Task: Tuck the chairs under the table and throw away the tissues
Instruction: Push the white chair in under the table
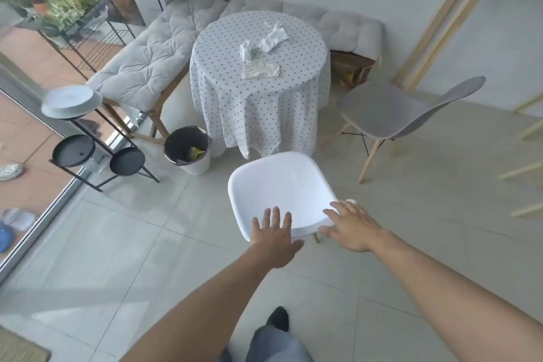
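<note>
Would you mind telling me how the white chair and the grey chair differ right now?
The white chair stands in front of the table, its seat edge near the hanging cloth; the grey chair stands off to the table's right, angled away. Both hands, the left hand and the right hand, are spread open at the white chair's backrest; nothing touches the grey chair. Both have the same moulded shell shape, and neither is tucked under the table yet.

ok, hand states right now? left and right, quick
Left hand: open, fingers spread, at the backrest edge of the white chair, holding nothing.
Right hand: open, fingers spread over the chair's back corner, no grip closed.
</note>
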The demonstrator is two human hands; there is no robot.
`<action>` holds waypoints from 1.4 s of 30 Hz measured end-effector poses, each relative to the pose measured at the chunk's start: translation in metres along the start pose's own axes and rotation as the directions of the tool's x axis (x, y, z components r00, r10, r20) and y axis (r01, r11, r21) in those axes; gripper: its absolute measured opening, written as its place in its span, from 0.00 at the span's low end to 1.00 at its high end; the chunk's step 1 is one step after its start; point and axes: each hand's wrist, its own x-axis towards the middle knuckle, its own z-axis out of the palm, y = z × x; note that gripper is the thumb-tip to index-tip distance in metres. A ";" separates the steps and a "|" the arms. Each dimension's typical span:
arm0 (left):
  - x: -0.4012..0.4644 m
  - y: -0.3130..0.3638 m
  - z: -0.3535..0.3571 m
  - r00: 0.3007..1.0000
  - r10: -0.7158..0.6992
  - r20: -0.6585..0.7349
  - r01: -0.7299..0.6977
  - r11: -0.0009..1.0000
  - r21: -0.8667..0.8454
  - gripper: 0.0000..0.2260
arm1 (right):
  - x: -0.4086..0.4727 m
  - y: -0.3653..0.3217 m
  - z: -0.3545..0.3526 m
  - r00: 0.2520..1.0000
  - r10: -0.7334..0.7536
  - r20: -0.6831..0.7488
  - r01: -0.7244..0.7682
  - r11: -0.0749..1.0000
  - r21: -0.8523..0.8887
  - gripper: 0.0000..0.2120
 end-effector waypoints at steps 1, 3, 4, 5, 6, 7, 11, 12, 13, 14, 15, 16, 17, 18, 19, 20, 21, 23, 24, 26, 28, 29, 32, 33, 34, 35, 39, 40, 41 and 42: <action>0.003 0.008 0.004 1.000 -0.003 0.009 0.003 1.000 0.017 0.36 | -0.001 0.004 0.002 1.000 -0.004 0.012 0.004 1.000 -0.002 0.34; 0.008 0.021 0.012 1.000 -0.012 0.012 0.012 1.000 0.016 0.36 | -0.001 0.012 0.009 1.000 -0.022 0.018 0.022 0.999 -0.028 0.34; 0.011 0.026 0.016 1.000 -0.008 -0.003 0.008 1.000 0.012 0.35 | -0.003 0.014 0.012 0.999 -0.037 0.013 0.037 0.999 -0.039 0.34; 0.015 0.031 0.021 1.000 0.000 -0.011 0.000 1.000 0.019 0.35 | -0.002 0.017 0.015 0.999 -0.050 -0.001 0.050 0.997 -0.054 0.34; 0.018 0.036 0.024 1.000 0.007 -0.015 -0.007 1.000 0.021 0.34 | -0.002 0.018 0.017 0.997 -0.069 -0.018 0.067 0.995 -0.071 0.33; 0.022 0.041 0.027 1.000 0.012 -0.020 -0.011 1.000 0.020 0.33 | -0.001 0.020 0.018 0.996 -0.085 -0.032 0.081 0.993 -0.089 0.33; 0.033 0.057 0.030 0.995 0.021 -0.099 -0.017 0.999 0.048 0.25 | 0.004 0.022 0.018 0.989 -0.126 -0.075 0.115 0.984 -0.139 0.30; 0.033 0.060 0.028 0.994 0.021 -0.111 -0.016 0.999 0.048 0.22 | 0.004 0.022 0.019 0.987 -0.138 -0.085 0.124 0.981 -0.151 0.30; 0.032 0.063 0.027 0.992 0.025 -0.124 -0.019 0.999 0.050 0.20 | 0.005 0.022 0.019 0.985 -0.147 -0.095 0.130 0.978 -0.161 0.29; 0.032 0.064 0.026 0.989 0.037 -0.144 -0.029 0.998 0.058 0.17 | 0.005 0.023 0.020 0.982 -0.157 -0.107 0.137 0.975 -0.173 0.29; 0.031 0.065 0.026 0.984 0.055 -0.167 -0.044 0.997 0.070 0.14 | 0.005 0.024 0.021 0.980 -0.165 -0.115 0.142 0.973 -0.183 0.29; 0.030 0.066 0.025 0.980 0.065 -0.187 -0.052 0.996 0.076 0.12 | 0.006 0.024 0.022 0.978 -0.171 -0.123 0.146 0.971 -0.189 0.29; 0.029 0.066 0.024 0.976 0.079 -0.201 -0.064 0.995 0.081 0.11 | 0.006 0.025 0.022 0.977 -0.174 -0.126 0.148 0.970 -0.193 0.29; 0.029 0.065 0.024 0.974 0.088 -0.208 -0.072 0.994 0.082 0.11 | 0.007 0.025 0.023 0.975 -0.178 -0.130 0.151 0.970 -0.190 0.29; 0.029 0.065 0.024 0.973 0.092 -0.211 -0.075 0.993 0.087 0.11 | 0.008 0.025 0.023 0.975 -0.180 -0.132 0.154 0.970 -0.188 0.29; 0.030 0.065 0.024 0.971 0.101 -0.215 -0.081 0.992 0.101 0.11 | 0.008 0.025 0.023 0.974 -0.181 -0.137 0.154 0.970 -0.187 0.30; 0.030 0.064 0.024 0.968 0.117 -0.220 -0.092 0.988 0.120 0.10 | 0.009 0.026 0.023 0.973 -0.182 -0.141 0.154 0.970 -0.189 0.30; 0.030 0.064 0.026 0.962 0.147 -0.232 -0.114 0.982 0.149 0.07 | 0.010 0.026 0.024 0.973 -0.184 -0.141 0.154 0.968 -0.199 0.30; 0.029 0.064 0.026 0.960 0.147 -0.238 -0.114 0.982 0.148 0.06 | 0.010 0.026 0.025 0.974 -0.182 -0.139 0.153 0.968 -0.197 0.30; 0.026 0.065 0.025 0.960 0.128 -0.250 -0.101 0.988 0.119 0.06 | 0.011 0.026 0.029 0.975 -0.171 -0.142 0.146 0.974 -0.175 0.30; 0.023 0.066 0.022 0.965 0.121 -0.234 -0.097 0.989 0.112 0.06 | 0.012 0.025 0.033 0.975 -0.162 -0.151 0.136 0.976 -0.173 0.30; 0.022 0.066 0.021 0.966 0.125 -0.228 -0.100 0.988 0.117 0.06 | 0.012 0.025 0.033 0.975 -0.157 -0.156 0.130 0.976 -0.175 0.30; 0.021 0.064 0.020 0.959 0.131 -0.250 -0.104 0.988 0.117 0.10 | 0.013 0.024 0.032 0.973 -0.153 -0.172 0.121 0.976 -0.181 0.31; 0.023 0.063 0.020 0.955 0.136 -0.265 -0.106 0.987 0.123 0.10 | 0.013 0.023 0.031 0.973 -0.151 -0.174 0.119 0.976 -0.183 0.32; 0.024 0.062 0.020 0.951 0.136 -0.277 -0.108 0.988 0.114 0.10 | 0.012 0.022 0.031 0.974 -0.146 -0.172 0.115 0.977 -0.180 0.31; 0.025 0.061 0.021 0.946 0.120 -0.301 -0.098 0.991 0.087 0.12 | 0.012 0.020 0.031 0.975 -0.140 -0.172 0.110 0.979 -0.172 0.31; 0.027 0.044 0.024 0.943 0.104 -0.317 -0.073 0.991 0.108 0.15 | 0.016 0.005 0.029 0.975 -0.123 -0.185 0.094 0.983 -0.156 0.29; 0.027 0.038 0.024 0.938 0.115 -0.326 -0.080 0.990 0.119 0.15 | 0.019 -0.001 0.029 0.974 -0.120 -0.190 0.092 0.984 -0.153 0.29; 0.027 0.031 0.024 0.933 0.123 -0.339 -0.086 0.989 0.122 0.15 | 0.021 -0.006 0.027 0.974 -0.117 -0.193 0.089 0.985 -0.149 0.29; 0.028 0.023 0.024 0.929 0.128 -0.346 -0.088 0.988 0.127 0.15 | 0.024 -0.012 0.026 0.974 -0.113 -0.195 0.085 0.986 -0.146 0.29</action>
